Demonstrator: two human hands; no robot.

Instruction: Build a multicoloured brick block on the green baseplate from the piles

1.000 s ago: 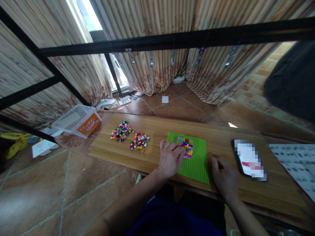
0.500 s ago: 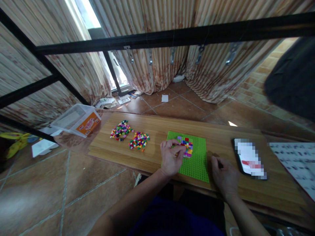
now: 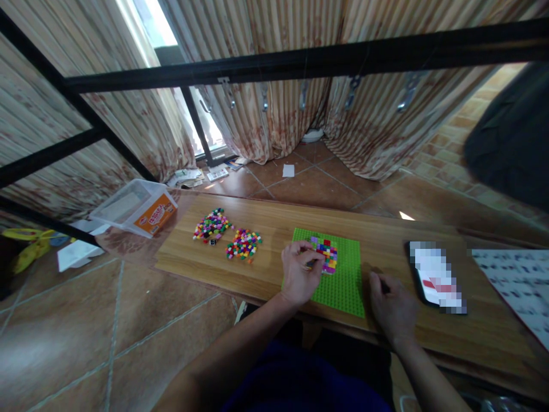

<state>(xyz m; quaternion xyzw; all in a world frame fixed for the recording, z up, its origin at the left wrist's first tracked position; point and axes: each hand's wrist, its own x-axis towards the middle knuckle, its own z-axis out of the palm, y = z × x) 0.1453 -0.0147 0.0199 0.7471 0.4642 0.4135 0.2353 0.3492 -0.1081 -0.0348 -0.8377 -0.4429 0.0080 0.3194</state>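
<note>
A green baseplate (image 3: 343,283) lies on the wooden board (image 3: 274,220). A patch of small coloured bricks (image 3: 326,252) is built on its upper left part. My left hand (image 3: 300,273) rests on the plate's left side, fingers curled and pinched together beside that patch; what they hold is too small to make out. My right hand (image 3: 392,309) lies on the board just right of the plate, fingers curled under, near a phone (image 3: 435,274). Two heaps of loose coloured bricks (image 3: 212,225) (image 3: 243,244) sit further left on the board.
A clear plastic tub with an orange label (image 3: 137,208) stands at the board's far left end. A printed sheet (image 3: 517,283) lies at the right. A black metal frame (image 3: 300,63) crosses overhead. Curtains and a tiled floor with scattered papers lie behind.
My left hand went from lying flat on the plate to curled, with fingers pinched next to the brick patch. The right hand has stayed in place.
</note>
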